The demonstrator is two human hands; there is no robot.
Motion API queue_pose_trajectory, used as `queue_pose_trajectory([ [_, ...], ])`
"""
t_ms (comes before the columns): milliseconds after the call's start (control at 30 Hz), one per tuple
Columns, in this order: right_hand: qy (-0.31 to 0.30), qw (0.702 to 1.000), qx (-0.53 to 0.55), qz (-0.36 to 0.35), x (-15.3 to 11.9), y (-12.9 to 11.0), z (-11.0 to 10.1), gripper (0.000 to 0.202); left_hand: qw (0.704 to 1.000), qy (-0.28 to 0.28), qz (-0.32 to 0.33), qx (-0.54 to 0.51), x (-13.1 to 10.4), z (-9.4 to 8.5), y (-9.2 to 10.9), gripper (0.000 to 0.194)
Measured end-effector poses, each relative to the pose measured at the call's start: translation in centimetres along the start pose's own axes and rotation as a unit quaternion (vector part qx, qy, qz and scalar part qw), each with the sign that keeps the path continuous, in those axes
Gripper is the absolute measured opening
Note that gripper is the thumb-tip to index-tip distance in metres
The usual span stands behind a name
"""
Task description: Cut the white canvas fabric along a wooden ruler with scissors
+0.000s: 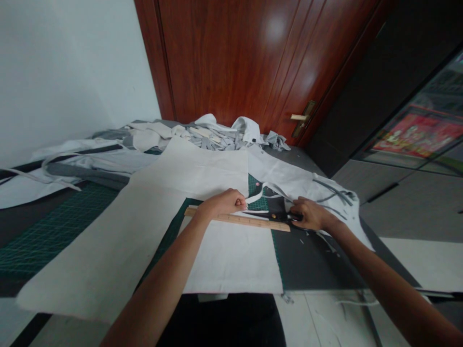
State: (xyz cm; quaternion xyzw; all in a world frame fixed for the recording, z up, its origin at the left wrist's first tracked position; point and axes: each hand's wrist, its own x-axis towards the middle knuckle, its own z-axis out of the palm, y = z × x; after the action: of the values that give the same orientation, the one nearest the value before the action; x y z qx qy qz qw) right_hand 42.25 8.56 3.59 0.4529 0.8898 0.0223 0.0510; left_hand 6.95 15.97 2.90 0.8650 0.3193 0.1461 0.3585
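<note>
Off-white cloth, a cut panel [235, 262], lies flat at the near edge of the dark counter [321, 262], directly in front of the person. A wooden ruler [253, 222] is laid across the panel close to its far edge, slightly slanted; its right end projects past the cloth, and the left forearm crosses it near the other end. Left hand [229, 200]: fingers curled closed, pinching the end of a narrow white strip [256, 197] that loops up and away to the right. Right hand [309, 213]: fingers closed around the handles of black scissors [277, 216], blades directed leftward just beyond the ruler, tips near the left hand; how far the blades are parted cannot be told. A green cutting mat [47, 236] shows at the left and in the gaps between pieces. To the left, a large off-white cloth [104, 246] spreads over the mat and overhangs the near edge. On the right, white fabric [343, 209] carries several grey strips [334, 189]. A heap of grey and white scraps [217, 135] runs along the far side, before a red-brown wooden door [224, 58] with a brass-coloured handle [300, 117].
</note>
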Motion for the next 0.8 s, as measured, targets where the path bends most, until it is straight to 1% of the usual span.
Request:
queue_pose_trajectory([
  [100,0.004,1.000,0.002,0.003,-0.1,0.0,0.1,0.026,1.000,-0.002,-0.015,-0.013,-0.1,-0.3,0.2,0.012],
  [300,0.000,1.000,0.006,0.001,-0.1,0.1,0.1,0.026,0.999,-0.006,-0.032,0.006,-0.4,-0.7,1.0,0.016],
  [433,-0.001,1.000,0.003,0.002,-0.1,0.1,0.1,0.027,0.999,-0.012,-0.047,0.007,-0.8,-1.0,1.7,0.015],
  [633,-0.001,1.000,0.007,-0.001,-0.1,0.1,0.0,0.026,0.997,-0.022,-0.059,0.049,-1.1,-1.0,2.5,0.015],
  [800,-0.001,1.000,0.015,-0.005,-0.1,0.3,0.1,0.027,0.996,-0.018,-0.061,0.064,-1.2,-0.9,2.7,0.016],
])
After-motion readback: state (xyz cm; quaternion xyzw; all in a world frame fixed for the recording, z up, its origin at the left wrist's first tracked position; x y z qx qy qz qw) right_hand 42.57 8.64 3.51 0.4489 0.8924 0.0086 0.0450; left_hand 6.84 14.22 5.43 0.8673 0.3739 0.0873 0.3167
